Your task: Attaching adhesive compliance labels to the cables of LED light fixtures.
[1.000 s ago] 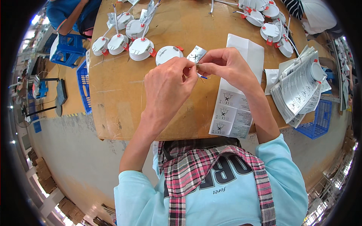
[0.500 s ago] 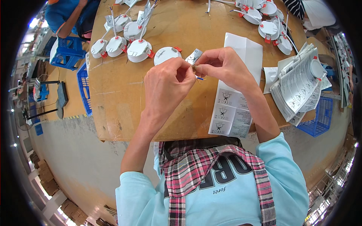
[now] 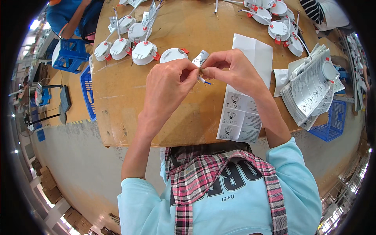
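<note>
In front of me at the table's middle, my left hand (image 3: 166,86) and my right hand (image 3: 233,70) meet with thumbs and forefingers pinched together. Between the fingertips is a thin cable, mostly hidden, whose blue and pale wire ends (image 3: 204,81) poke out below. A white printed tag (image 3: 200,58) sticks up just above the pinch, by the right fingers. Partly behind the left hand lies a round white downlight (image 3: 172,55) with a red-tipped clip. Whether the cable runs to this downlight is hidden by my hands.
Several white downlights (image 3: 143,53) stand at the far left, more (image 3: 279,30) at the far right. A folded printed sheet (image 3: 239,113) lies under my right forearm. Beside it rest a stack of leaflets (image 3: 305,94) and a blue crate (image 3: 333,125). Other people sit across the table.
My left hand has shifted slightly left and its fingers have drawn closer together. More of the wire ends shows below the pinch. The right hand has hardly moved.
</note>
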Tool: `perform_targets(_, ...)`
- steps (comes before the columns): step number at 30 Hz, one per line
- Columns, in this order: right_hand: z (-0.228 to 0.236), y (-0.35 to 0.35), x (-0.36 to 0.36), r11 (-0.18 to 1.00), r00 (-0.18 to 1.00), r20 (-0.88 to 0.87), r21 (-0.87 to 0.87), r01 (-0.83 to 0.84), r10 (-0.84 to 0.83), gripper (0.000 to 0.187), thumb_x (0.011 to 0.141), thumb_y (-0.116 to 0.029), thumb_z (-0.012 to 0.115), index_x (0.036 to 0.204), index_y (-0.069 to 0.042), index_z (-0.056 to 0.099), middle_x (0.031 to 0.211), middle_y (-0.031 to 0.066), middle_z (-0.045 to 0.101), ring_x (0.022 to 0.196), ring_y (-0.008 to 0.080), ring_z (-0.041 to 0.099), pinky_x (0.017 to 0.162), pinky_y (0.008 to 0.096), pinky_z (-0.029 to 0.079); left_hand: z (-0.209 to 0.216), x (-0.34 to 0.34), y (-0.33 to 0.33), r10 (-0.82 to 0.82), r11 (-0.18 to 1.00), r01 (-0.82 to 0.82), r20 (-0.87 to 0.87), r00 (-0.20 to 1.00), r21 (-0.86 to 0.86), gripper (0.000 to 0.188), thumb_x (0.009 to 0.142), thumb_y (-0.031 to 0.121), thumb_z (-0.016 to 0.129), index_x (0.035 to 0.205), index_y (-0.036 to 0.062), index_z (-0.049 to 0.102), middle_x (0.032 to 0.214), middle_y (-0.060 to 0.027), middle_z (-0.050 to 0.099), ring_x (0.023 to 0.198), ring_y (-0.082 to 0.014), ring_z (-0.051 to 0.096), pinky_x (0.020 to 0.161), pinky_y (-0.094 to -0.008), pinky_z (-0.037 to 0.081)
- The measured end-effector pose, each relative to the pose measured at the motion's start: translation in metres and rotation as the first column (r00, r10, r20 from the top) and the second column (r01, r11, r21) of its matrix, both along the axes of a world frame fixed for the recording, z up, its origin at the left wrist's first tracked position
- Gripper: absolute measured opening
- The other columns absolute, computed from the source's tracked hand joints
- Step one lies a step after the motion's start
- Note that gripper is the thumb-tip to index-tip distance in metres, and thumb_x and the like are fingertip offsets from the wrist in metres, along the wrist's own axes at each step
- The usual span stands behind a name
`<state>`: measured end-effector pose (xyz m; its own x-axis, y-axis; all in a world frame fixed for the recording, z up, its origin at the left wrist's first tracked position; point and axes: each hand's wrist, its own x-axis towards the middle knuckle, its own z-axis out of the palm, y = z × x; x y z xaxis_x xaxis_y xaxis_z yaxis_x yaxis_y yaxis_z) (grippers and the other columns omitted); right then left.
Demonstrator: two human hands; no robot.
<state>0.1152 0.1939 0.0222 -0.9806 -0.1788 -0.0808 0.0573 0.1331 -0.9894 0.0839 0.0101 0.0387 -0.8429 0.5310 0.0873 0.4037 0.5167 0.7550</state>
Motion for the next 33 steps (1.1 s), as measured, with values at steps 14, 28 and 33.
perform_targets(14, -0.003, 0.001, -0.002, 0.995, 0.999, 0.036, -0.095, -0.029, 0.032, 0.015, 0.079, -0.007, 0.062, 0.084, 0.006, 0.067, 0.071, 0.0067, 0.065, 0.066, 0.0097, 0.058, 0.062, 0.0228, 0.046, -0.005, 0.009, 0.007, 0.161, 0.973, -0.186, 0.173, 0.972, 0.135, 0.006, 0.076, 0.006, 0.064, 0.074, 0.0004, 0.064, 0.064, -0.0078, 0.065, 0.055, -0.0159, 0.064, 0.053, -0.0277, 0.049)
perform_targets(28, -0.006, 0.007, -0.005, 0.999, 0.997, 0.066, -0.027, -0.042, 0.043, 0.021, 0.079, -0.014, 0.064, 0.086, 0.005, 0.066, 0.075, 0.0072, 0.065, 0.073, 0.0122, 0.059, 0.071, 0.0264, 0.047, -0.017, 0.019, 0.013, 0.161, 0.987, -0.162, -0.296, 0.942, 0.023, 0.005, 0.077, 0.009, 0.064, 0.078, 0.005, 0.062, 0.072, -0.0078, 0.063, 0.055, -0.0224, 0.06, 0.05, -0.0337, 0.046)
perform_targets(33, -0.003, 0.008, -0.005, 0.998, 0.993, 0.101, -0.036, -0.055, 0.058, 0.021, 0.079, -0.014, 0.064, 0.087, 0.005, 0.066, 0.075, 0.0071, 0.065, 0.074, 0.0121, 0.059, 0.071, 0.0267, 0.047, -0.016, 0.02, 0.015, 0.144, 0.988, -0.156, -0.308, 0.941, -0.013, 0.004, 0.078, 0.006, 0.064, 0.08, 0.0034, 0.062, 0.072, -0.007, 0.064, 0.059, -0.0195, 0.064, 0.053, -0.0302, 0.048)
